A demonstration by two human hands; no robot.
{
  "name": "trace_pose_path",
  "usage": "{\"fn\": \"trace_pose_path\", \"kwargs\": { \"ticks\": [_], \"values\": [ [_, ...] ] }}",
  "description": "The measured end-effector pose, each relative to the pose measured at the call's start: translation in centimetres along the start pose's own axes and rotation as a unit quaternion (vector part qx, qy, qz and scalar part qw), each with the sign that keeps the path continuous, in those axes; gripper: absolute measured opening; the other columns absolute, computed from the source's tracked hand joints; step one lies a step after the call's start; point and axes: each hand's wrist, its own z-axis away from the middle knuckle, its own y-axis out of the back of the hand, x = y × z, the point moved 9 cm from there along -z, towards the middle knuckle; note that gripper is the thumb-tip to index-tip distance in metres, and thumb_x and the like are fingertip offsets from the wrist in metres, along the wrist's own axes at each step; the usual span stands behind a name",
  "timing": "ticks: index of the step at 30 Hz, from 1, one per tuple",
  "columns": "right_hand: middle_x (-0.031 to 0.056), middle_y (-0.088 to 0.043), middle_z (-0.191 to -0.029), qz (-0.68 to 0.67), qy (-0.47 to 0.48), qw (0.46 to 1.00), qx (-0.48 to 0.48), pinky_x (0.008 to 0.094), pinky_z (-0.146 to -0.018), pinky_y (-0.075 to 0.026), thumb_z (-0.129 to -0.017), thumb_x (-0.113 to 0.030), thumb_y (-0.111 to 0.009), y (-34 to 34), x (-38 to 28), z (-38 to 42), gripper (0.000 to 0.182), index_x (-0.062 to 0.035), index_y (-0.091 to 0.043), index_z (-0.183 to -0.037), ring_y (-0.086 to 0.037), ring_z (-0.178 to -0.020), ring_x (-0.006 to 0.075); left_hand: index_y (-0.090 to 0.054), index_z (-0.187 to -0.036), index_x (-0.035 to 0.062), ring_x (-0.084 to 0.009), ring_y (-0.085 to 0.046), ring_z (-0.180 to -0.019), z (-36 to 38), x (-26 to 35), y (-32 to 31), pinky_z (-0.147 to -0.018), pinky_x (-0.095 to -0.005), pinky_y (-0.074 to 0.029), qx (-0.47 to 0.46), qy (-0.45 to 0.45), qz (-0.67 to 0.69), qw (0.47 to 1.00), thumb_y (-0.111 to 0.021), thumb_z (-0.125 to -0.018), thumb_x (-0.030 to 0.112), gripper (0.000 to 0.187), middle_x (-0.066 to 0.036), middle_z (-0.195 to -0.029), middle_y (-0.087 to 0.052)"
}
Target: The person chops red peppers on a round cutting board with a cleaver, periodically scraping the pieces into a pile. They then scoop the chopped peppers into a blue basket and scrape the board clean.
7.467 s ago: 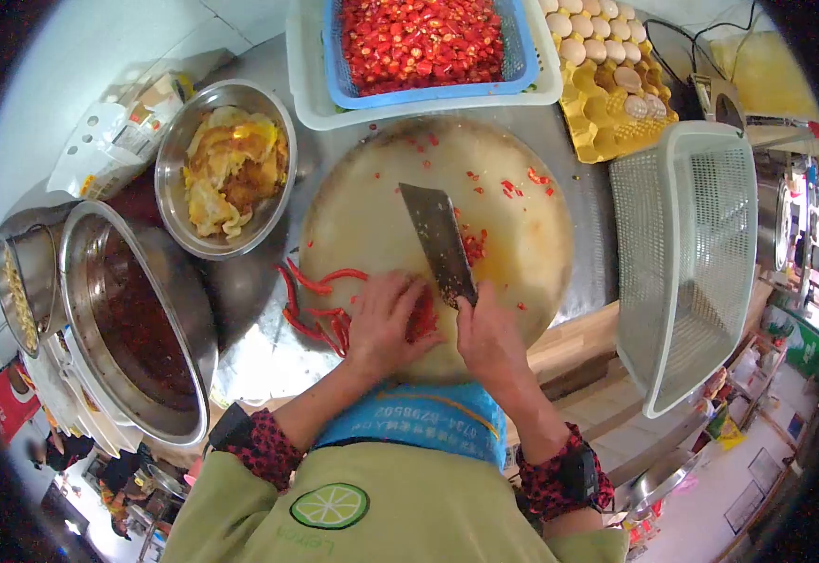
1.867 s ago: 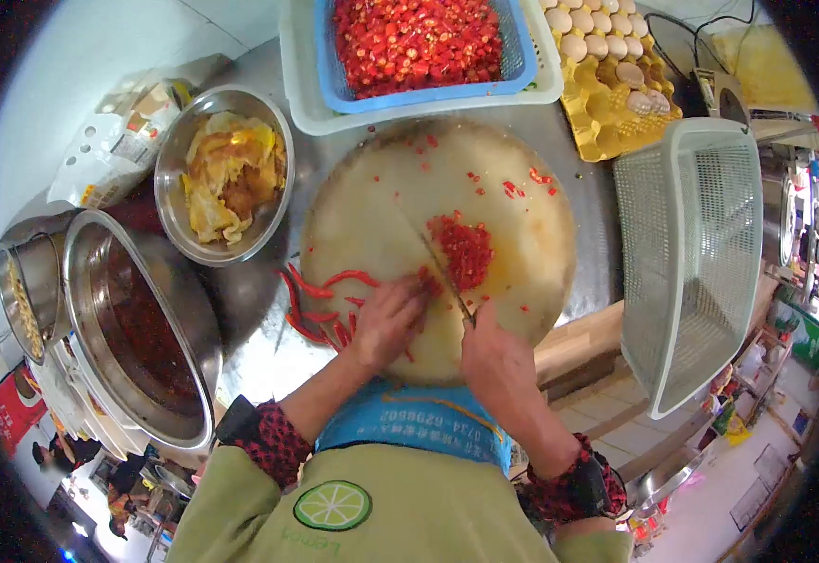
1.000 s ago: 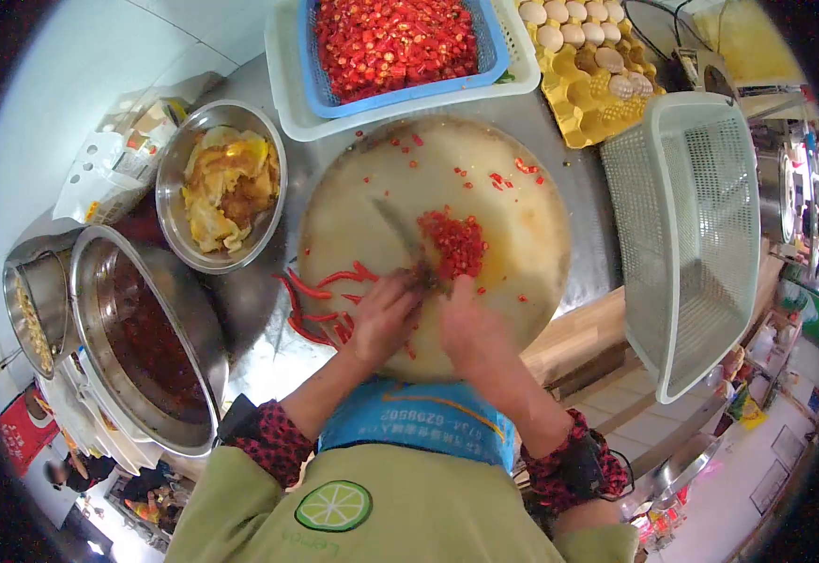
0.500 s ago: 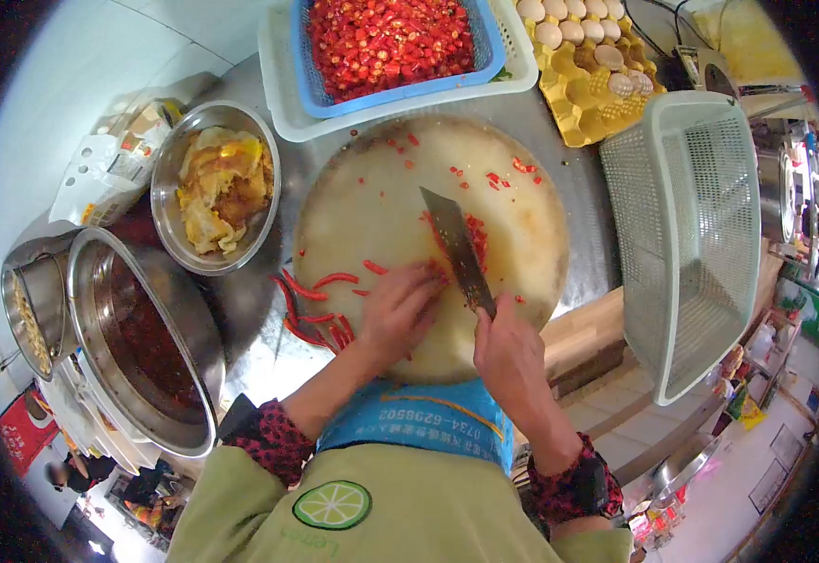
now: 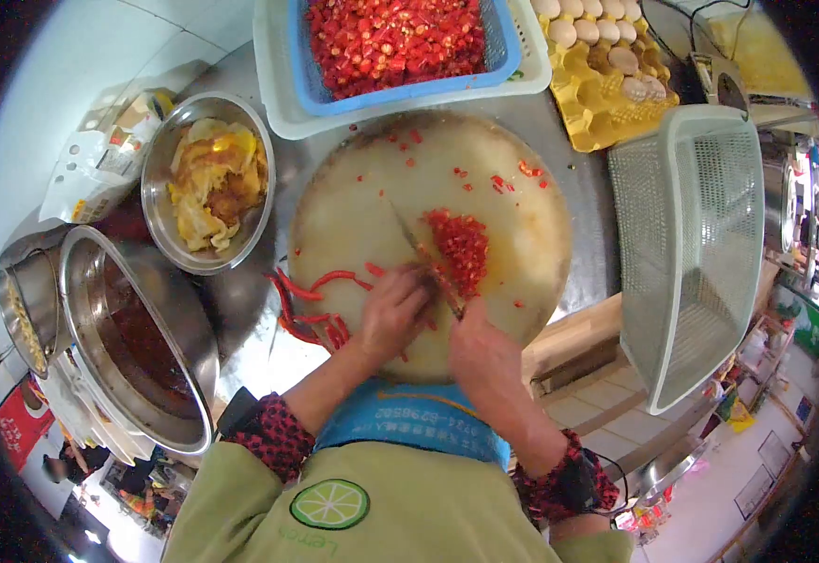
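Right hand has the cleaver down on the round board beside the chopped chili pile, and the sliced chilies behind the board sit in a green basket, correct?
Not quite: the head view shows the basket is blue, not green. The rest holds: the right hand has the cleaver on the round board, beside the chopped chili pile.

A steel counter carries a round chopping board at its middle, with whole red chillies lying just beside the board's left edge. Behind the board stand a white tray and a yellow egg carton. To the left sit a metal bowl and a large steel pot; a white basket leans at the right.
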Motion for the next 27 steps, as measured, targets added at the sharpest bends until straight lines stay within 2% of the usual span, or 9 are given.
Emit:
{"fn": "trace_pose_path", "kwargs": {
  "ticks": [5,8,10,14,16,20,22,25,27],
  "values": [
    [0.0223,-0.059,-0.065,-0.063,-0.059,0.996,0.004,0.0493,-0.053,-0.047,-0.091,-0.019,-0.052,1.3,1.0,-1.1,0.017,-0.0031,-0.045,-0.092,-0.060,-0.062,0.0425,-0.063,-0.095,0.0013,-0.0335,-0.058,-0.100,-0.2,0.1,-0.2,-0.084,-0.0423,-0.049,-0.012,-0.011,-0.002,1.000,-0.068,-0.064,0.007,0.032,-0.014,-0.104,-0.060],
    [0.0225,-0.060,-0.065,-0.022,-0.044,0.999,0.000,0.0499,-0.053,-0.048,-0.091,-0.020,-0.052,1.5,1.4,0.4,0.019,-0.0028,-0.044,-0.093,-0.061,-0.062,0.0430,-0.062,-0.094,0.0016,-0.0379,-0.057,-0.098,0.7,-0.6,-0.7,-0.081,-0.0459,-0.050,-0.013,-0.011,0.008,1.000,-0.075,-0.058,0.008,0.039,-0.017,-0.105,-0.060],
    [0.0234,-0.059,-0.065,-0.005,-0.026,0.998,-0.052,0.0508,-0.053,-0.047,-0.092,-0.020,-0.051,0.6,1.1,1.4,0.019,-0.0029,-0.043,-0.096,-0.060,-0.062,0.0440,-0.062,-0.095,0.0013,-0.0356,-0.057,-0.098,0.5,-0.2,-0.3,-0.083,-0.0437,-0.049,-0.012,-0.013,0.011,1.000,-0.071,-0.061,0.006,0.035,-0.016,-0.104,-0.060],
    [0.0239,-0.059,-0.065,-0.055,0.022,0.998,0.009,0.0520,-0.054,-0.047,-0.092,-0.019,-0.050,0.2,-0.1,0.7,0.020,-0.0025,-0.041,-0.097,-0.059,-0.062,0.0450,-0.063,-0.095,0.0010,-0.0326,-0.057,-0.098,0.2,-0.1,0.1,-0.084,-0.0410,-0.050,-0.006,0.001,0.018,1.000,-0.068,-0.063,0.003,0.032,-0.015,-0.103,-0.059],
    [0.0225,-0.063,-0.071,-0.016,-0.008,1.000,-0.019,0.0490,-0.057,-0.051,-0.087,-0.016,-0.049,0.4,-0.7,-1.1,0.018,-0.0024,-0.043,-0.098,-0.064,-0.064,0.0397,-0.063,-0.095,0.0010,-0.0323,-0.058,-0.098,-0.2,0.0,0.3,-0.083,-0.0409,-0.050,-0.002,-0.007,0.011,1.000,-0.068,-0.064,0.003,0.031,-0.014,-0.103,-0.059],
    [0.0251,-0.063,-0.073,-0.119,-0.099,0.987,-0.040,0.0534,-0.061,-0.050,-0.092,-0.021,-0.047,0.4,1.5,-1.6,0.022,-0.0017,-0.042,-0.101,-0.063,-0.068,0.0440,-0.064,-0.096,0.0017,-0.0313,-0.058,-0.099,0.7,-0.5,-0.3,-0.083,-0.0403,-0.050,0.005,0.004,0.019,1.000,-0.070,-0.067,0.002,0.029,-0.013,-0.103,-0.060],
    [0.0253,-0.059,-0.070,-0.118,-0.025,0.989,0.082,0.0543,-0.059,-0.045,-0.093,-0.017,-0.049,2.1,1.6,-1.2,0.019,0.0004,-0.045,-0.101,-0.057,-0.067,0.0483,-0.064,-0.096,0.0025,-0.0331,-0.058,-0.101,0.3,0.1,0.8,-0.086,-0.0422,-0.049,0.003,0.015,0.034,0.999,-0.071,-0.069,0.004,0.028,-0.014,-0.104,-0.061],
    [0.0251,-0.062,-0.074,-0.104,-0.084,0.990,0.034,0.0557,-0.065,-0.048,-0.093,-0.026,-0.047,2.4,2.0,0.1,0.024,-0.0028,-0.044,-0.100,-0.061,-0.071,0.0473,-0.064,-0.096,0.0032,-0.0332,-0.058,-0.102,-0.1,0.8,2.9,-0.086,-0.0423,-0.049,0.018,0.023,0.024,0.999,-0.073,-0.069,0.006,0.029,-0.014,-0.104,-0.062],
    [0.0242,-0.062,-0.071,-0.088,-0.082,0.992,0.047,0.0551,-0.064,-0.049,-0.092,-0.025,-0.048,2.8,1.7,0.7,0.023,-0.0030,-0.045,-0.098,-0.061,-0.069,0.0464,-0.064,-0.096,0.0030,-0.0316,-0.059,-0.100,-0.5,1.0,4.0,-0.085,-0.0405,-0.049,0.041,0.016,-0.001,0.999,-0.074,-0.068,0.006,0.030,-0.013,-0.102,-0.061]
  ]
}}
